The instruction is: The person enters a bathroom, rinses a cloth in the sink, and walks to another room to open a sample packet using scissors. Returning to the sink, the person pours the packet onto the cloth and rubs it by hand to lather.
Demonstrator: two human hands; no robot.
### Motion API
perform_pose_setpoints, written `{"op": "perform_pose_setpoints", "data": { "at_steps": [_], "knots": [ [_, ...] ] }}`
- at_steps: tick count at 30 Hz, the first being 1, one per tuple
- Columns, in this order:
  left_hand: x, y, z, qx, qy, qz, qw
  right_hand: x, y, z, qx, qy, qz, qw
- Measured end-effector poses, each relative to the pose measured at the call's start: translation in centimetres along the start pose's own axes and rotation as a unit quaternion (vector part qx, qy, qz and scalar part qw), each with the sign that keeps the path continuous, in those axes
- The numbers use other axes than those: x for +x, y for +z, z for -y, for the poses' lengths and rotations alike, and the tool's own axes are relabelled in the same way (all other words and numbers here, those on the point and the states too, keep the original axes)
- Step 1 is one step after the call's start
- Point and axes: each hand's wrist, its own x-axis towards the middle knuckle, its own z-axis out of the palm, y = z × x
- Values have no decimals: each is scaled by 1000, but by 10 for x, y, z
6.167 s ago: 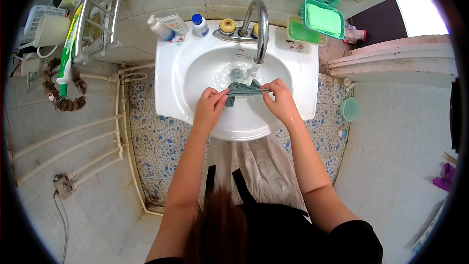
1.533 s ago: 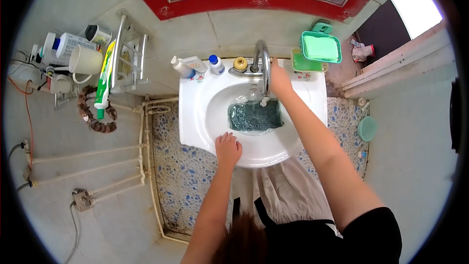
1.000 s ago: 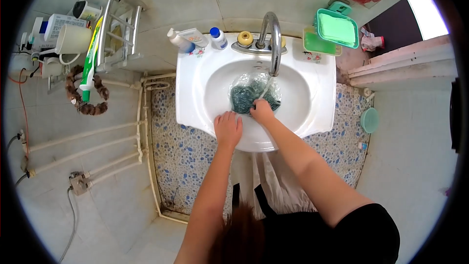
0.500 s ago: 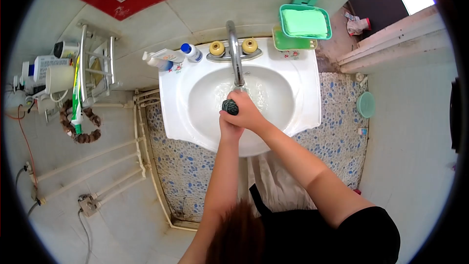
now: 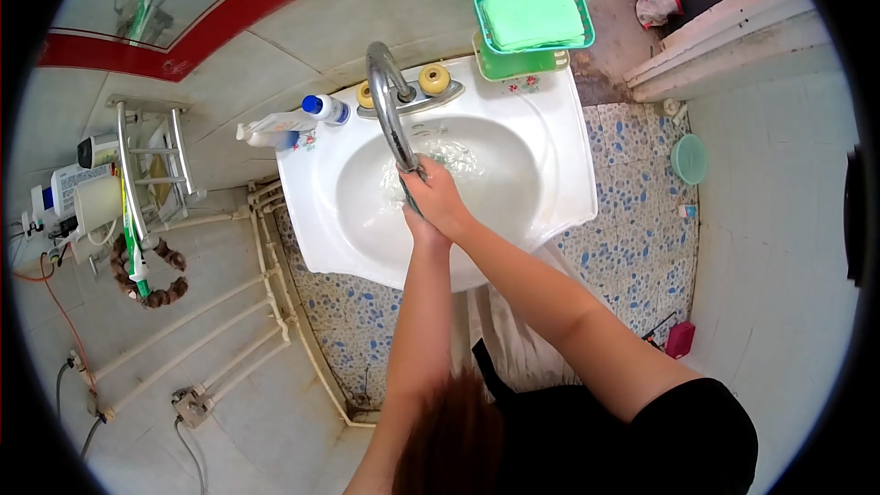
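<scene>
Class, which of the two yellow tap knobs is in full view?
The right-hand knob: nothing covers its round top, whereas the left-hand knob is partly hidden behind the curved spout.

Room in sink, right of grip (faucet crowding ahead)

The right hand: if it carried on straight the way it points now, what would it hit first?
Most likely the metal faucet spout, whose lower end appears just ahead of the right hand. Depth is hard to judge here, so the hand might pass underneath instead.
</scene>
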Motion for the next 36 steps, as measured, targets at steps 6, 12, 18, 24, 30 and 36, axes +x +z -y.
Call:
{"op": "perform_pose_setpoints", "data": {
  "at_steps": [6, 12, 18, 24, 30, 36],
  "knots": [
    [0, -11, -1, 72, -57, -37, 995, 4, -14, -6, -71, 16, 20, 997],
    [-2, -49, -23, 372, -164, -208, 890, 19, -66, -31, -272, -45, 73, 959],
    [14, -53, -67, 371, -95, -126, 915, 23, -82, -34, -416, -229, 151, 867],
    [32, -68, -60, 607, 132, -225, 751, 16, -85, -81, -555, -272, 204, 760],
    [19, -84, -8, 891, 237, -49, 383, 11, -76, -121, -701, -153, 179, 673],
    [20, -98, 23, 907, 175, -51, 380, 18, -71, -148, -717, -184, 155, 654]
  ]
}}
